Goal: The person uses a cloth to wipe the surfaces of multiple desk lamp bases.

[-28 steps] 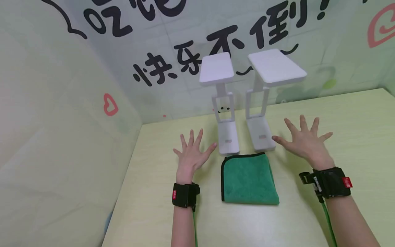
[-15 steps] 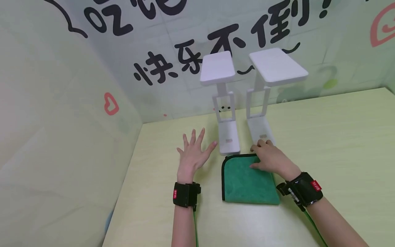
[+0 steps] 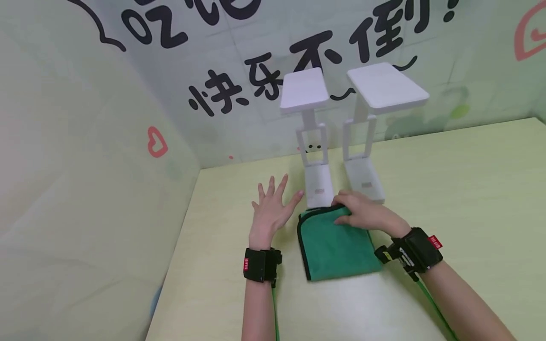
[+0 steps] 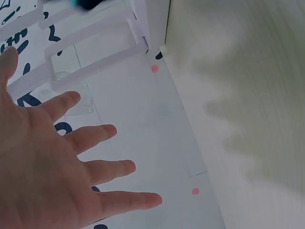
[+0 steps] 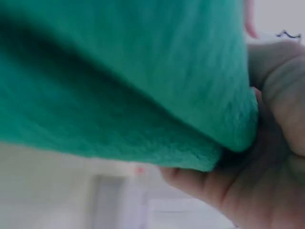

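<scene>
A folded green cloth [image 3: 337, 248] with black edging lies in the middle of the table, its far edge lifted a little. My right hand [image 3: 368, 210] pinches that far edge near its right corner, thumb on top and fingers beyond the rim. In the right wrist view the fabric [image 5: 190, 71] fills much of the picture, its folded layers between thumb and fingers. My left hand [image 3: 270, 213] is spread with straight fingers, holding nothing, left of the cloth. The left wrist view shows its palm and the splayed fingers [image 4: 95, 138].
Two white folding desk lamps stand behind the cloth, a left lamp [image 3: 319, 184] and a right lamp [image 3: 364, 177]. The right hand is close in front of the right lamp's base. A printed wall sheet [image 3: 239, 128] rises behind the pale wooden table [image 3: 460, 189].
My right hand has come in from the right and taken hold of the cloth's far edge. The cloth has lifted there and turned slightly. The left hand stays spread, almost in place.
</scene>
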`<state>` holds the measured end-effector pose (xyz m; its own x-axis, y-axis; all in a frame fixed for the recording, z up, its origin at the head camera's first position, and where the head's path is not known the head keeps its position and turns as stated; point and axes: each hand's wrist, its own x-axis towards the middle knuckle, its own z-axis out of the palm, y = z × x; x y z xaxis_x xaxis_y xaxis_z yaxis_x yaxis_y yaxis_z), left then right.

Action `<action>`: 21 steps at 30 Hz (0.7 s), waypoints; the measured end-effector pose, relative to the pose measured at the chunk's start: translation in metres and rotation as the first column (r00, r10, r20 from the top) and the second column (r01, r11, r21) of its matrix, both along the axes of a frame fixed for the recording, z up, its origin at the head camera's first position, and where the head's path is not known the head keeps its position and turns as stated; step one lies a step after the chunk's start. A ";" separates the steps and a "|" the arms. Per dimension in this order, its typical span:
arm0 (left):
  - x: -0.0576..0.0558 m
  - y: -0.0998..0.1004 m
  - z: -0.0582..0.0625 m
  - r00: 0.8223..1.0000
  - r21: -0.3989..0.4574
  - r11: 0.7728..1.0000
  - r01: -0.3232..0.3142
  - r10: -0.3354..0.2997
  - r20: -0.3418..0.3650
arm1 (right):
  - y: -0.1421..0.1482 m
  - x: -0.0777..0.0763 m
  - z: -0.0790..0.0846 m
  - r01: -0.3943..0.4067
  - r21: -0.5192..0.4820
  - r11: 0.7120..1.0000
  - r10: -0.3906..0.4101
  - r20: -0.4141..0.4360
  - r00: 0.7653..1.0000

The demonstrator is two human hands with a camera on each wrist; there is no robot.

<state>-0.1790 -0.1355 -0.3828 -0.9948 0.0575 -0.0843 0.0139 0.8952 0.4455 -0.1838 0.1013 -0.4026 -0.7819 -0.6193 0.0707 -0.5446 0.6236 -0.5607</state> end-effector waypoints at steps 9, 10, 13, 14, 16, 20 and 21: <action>0.000 0.004 -0.001 1.000 0.032 1.000 0.001 0.000 -0.016 | -0.022 -0.062 0.000 0.304 -0.042 0.952 -0.305 -0.244 0.921; -0.001 0.006 0.001 1.000 0.028 1.000 0.004 -0.003 -0.020 | -0.026 -0.063 -0.004 0.340 -0.024 0.940 -0.332 -0.281 0.900; -0.009 0.016 0.016 0.999 0.013 1.000 0.001 -0.001 -0.038 | -0.040 -0.056 -0.011 0.390 0.025 0.921 -0.349 -0.393 0.850; -0.015 0.021 0.024 0.998 0.008 1.000 -0.007 0.007 -0.057 | -0.045 -0.051 -0.012 0.385 0.043 0.922 -0.334 -0.414 0.847; -0.032 0.030 0.042 0.993 0.020 1.000 -0.018 0.021 -0.116 | -0.055 -0.044 -0.014 0.355 0.100 0.929 -0.283 -0.424 0.860; -0.078 0.053 0.070 0.974 0.135 0.990 -0.043 0.071 -0.216 | -0.067 -0.037 -0.018 0.318 0.198 0.927 -0.238 -0.345 0.908; -0.090 0.058 0.072 0.970 0.174 0.983 -0.049 0.088 -0.225 | -0.069 -0.037 -0.019 0.319 0.210 0.924 -0.240 -0.329 0.913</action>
<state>-0.2688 -0.0779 -0.3104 -0.9881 -0.0180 0.1527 0.0748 0.8112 0.5799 -0.2209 0.0324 -0.4219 -0.8937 -0.4053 0.1924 -0.4407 0.8737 -0.2062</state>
